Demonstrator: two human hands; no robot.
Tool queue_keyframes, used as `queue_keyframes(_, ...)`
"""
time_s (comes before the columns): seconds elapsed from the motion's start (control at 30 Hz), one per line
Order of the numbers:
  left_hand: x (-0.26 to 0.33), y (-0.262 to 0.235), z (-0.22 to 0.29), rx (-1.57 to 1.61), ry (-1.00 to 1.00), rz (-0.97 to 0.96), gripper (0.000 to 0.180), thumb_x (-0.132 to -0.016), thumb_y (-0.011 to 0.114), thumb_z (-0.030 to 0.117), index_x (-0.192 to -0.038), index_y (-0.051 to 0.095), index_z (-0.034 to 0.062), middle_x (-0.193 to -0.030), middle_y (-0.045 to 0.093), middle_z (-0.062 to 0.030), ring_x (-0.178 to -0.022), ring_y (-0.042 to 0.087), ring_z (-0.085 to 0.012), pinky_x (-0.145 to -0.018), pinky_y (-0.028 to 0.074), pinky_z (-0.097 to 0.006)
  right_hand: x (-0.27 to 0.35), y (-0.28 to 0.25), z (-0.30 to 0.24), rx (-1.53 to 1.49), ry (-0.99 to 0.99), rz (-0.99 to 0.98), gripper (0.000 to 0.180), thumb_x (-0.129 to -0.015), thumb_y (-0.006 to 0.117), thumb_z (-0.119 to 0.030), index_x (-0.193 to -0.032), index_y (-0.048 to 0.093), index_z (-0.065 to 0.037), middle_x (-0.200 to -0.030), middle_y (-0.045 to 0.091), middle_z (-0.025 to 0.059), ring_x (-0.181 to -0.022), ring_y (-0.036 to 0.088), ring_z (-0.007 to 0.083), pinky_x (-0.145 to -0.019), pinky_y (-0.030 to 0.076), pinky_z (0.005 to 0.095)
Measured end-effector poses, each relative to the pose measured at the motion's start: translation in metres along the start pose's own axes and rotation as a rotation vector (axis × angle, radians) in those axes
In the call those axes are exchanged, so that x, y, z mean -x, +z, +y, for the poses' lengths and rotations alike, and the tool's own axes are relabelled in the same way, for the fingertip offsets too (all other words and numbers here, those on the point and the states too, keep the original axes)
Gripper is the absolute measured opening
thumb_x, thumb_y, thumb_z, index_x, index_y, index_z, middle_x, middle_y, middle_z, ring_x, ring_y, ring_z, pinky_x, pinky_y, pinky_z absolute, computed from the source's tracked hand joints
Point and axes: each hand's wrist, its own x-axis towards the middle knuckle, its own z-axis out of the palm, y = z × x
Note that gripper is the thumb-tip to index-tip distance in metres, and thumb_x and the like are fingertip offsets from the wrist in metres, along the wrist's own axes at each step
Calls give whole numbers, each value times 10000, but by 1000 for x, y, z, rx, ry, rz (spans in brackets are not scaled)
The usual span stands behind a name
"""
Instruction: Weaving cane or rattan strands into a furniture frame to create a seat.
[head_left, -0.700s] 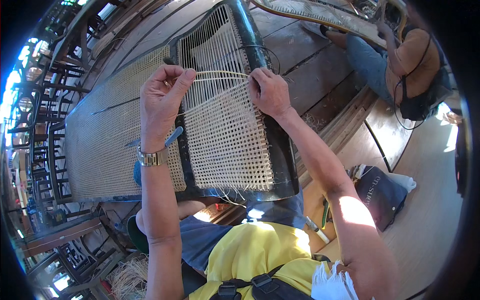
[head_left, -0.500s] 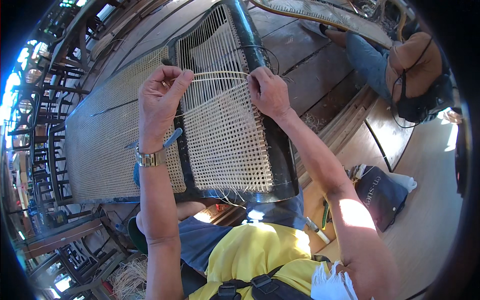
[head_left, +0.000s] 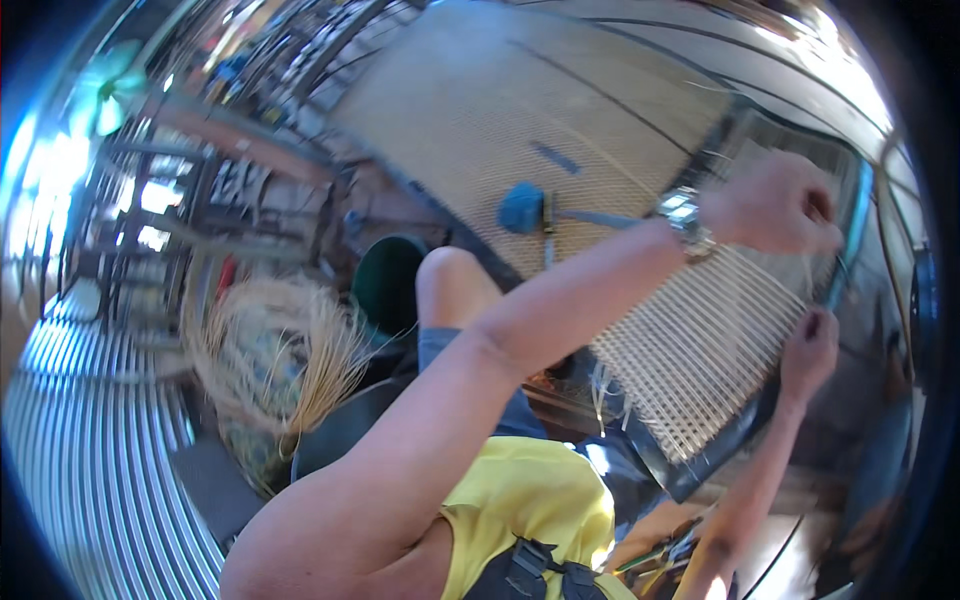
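My left hand [head_left: 775, 205], with a metal watch on its wrist, is raised over the right part of the woven cane panel [head_left: 690, 350]. Its fingers are closed, and a thin pale cane strand [head_left: 808, 270] runs down from them; motion blurs it. Just below, my right hand [head_left: 810, 350] is at the panel's right edge, by the dark frame [head_left: 735, 430]. Its fingers are curled in, and what they hold is hidden. Parallel strands cross the panel's far part, while its near part is a close square weave. Loose strand ends [head_left: 603, 390] hang at its near left edge.
On the large cane panel [head_left: 560, 100] at the back lie a blue round thing [head_left: 520, 207] and a long blue strip [head_left: 600, 217]. A heap of cane strands [head_left: 280, 340] and a dark green bucket [head_left: 388, 285] are left of my knee. Corrugated sheet [head_left: 100, 450] stretches along the left.
The view has swung left. My left hand has crossed to the right edge of the panel, drawing nearer to my right hand; the strand no longer spans level between them.
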Motion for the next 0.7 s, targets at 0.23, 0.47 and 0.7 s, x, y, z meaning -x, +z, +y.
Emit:
queue_keyframes(0.23, 17, 6, -4, 64, -3, 70, 223, -746, 814, 247, -818, 778, 39, -770, 749, -106, -687, 716, -192, -646, 557, -321, 3, 17, 29, 46, -22, -145, 124, -992, 639, -137, -1008, 655, -15, -974, 685, 146, -845, 678, 319, -744, 535, 389)
queue_keyframes(0.47, 21, 20, -8, 57, -1, 32, 210, -744, 812, 230, -809, 777, 34, -773, 754, -115, -685, 723, -188, -644, 560, -316, 6, 4, 30, 21, -1, -87, 171, -1009, 629, -164, -1081, 653, -11, -1005, 694, 170, -896, 672, 363, -797, 533, 420)
queue_keyframes(0.7, 20, 16, -11, 33, -44, -4, 224, -747, 818, 236, -812, 775, 27, -789, 759, -114, -691, 726, -191, -653, 563, -313, 6, 11, 39, 5, -50, -114, 170, -1011, 630, -161, -1084, 652, -10, -1018, 704, 164, -900, 676, 351, -797, 528, 403)
